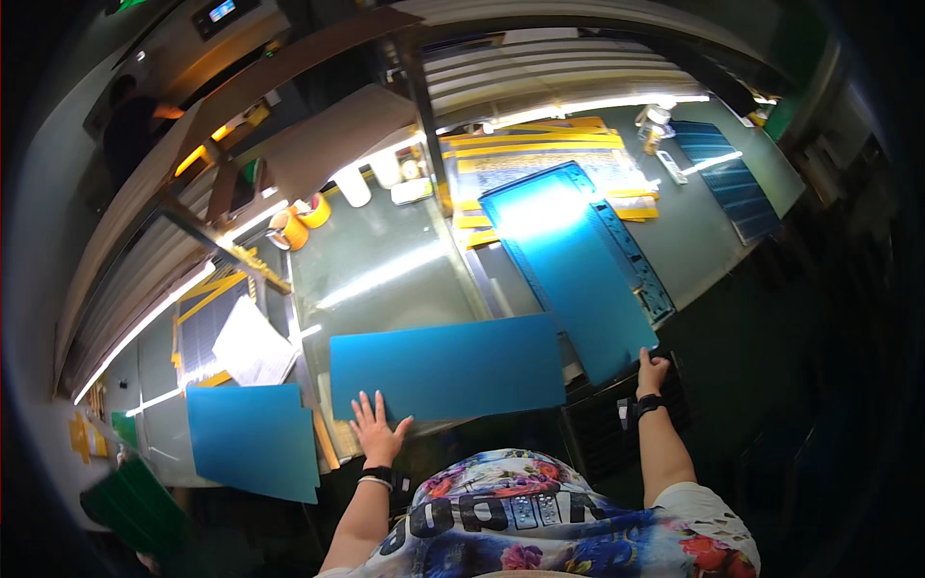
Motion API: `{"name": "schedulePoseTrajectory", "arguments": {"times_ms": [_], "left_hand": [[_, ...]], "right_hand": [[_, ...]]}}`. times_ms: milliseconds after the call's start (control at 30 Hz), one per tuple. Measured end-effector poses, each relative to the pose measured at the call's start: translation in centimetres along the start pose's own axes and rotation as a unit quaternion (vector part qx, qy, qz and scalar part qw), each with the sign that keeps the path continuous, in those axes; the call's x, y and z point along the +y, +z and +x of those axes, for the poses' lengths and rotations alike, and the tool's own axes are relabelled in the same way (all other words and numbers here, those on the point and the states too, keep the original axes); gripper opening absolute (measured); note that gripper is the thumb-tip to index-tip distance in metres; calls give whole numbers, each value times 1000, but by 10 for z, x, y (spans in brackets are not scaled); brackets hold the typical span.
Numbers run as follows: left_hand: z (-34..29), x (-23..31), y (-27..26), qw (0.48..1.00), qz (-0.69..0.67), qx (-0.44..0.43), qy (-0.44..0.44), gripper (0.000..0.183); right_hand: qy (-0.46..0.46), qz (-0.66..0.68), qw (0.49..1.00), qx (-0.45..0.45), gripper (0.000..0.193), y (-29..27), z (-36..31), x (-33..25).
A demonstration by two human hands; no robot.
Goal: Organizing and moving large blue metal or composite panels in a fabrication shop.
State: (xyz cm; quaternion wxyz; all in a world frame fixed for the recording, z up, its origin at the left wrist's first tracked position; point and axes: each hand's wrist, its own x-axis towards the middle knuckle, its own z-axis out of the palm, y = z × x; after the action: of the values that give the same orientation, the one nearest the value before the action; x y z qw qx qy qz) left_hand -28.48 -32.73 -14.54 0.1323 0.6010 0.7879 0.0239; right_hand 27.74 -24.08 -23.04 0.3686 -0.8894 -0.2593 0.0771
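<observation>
A flat blue panel [453,366] lies along the near edge of the worktable in front of me. My left hand [380,432] rests on its near left part, fingers spread, holding nothing. To the right, a longer glossy blue panel [568,279] lies at a slant, its surface catching a bright reflection. My right hand [652,374] is closed at its near right corner, with the thumb pointing up along the edge. A darker slotted blue frame [631,252] shows along that panel's right side. The fingers' undersides are hidden.
Another blue panel [252,438] overhangs the table edge at left, beside a white sheet [252,342]. Yellow-edged sheets [540,149] are stacked behind. Orange tape rolls [287,231], a dark blue ribbed panel [727,178] and low shelf posts [424,116] stand around. A person [135,125] is at far left.
</observation>
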Motion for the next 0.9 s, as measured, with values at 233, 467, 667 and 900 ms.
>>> {"name": "schedulePoseTrajectory", "arguments": {"times_ms": [233,467,667,900], "left_hand": [[-13,-18,-22,994,44,-96,-40,87],[56,-11,-143,945,-156,-261,123,60],[81,35,-247,919,-294,-246,94,45],[101,176,-166,836,-398,-340,164,53]], "right_hand": [[301,290,848,-327,28,-13,-26,-40],[318,358,820,-314,8,-29,-47,-19],[369,486,723,-323,35,-44,-94,-30],[181,544,744,-342,29,-87,-66,-96]]}}
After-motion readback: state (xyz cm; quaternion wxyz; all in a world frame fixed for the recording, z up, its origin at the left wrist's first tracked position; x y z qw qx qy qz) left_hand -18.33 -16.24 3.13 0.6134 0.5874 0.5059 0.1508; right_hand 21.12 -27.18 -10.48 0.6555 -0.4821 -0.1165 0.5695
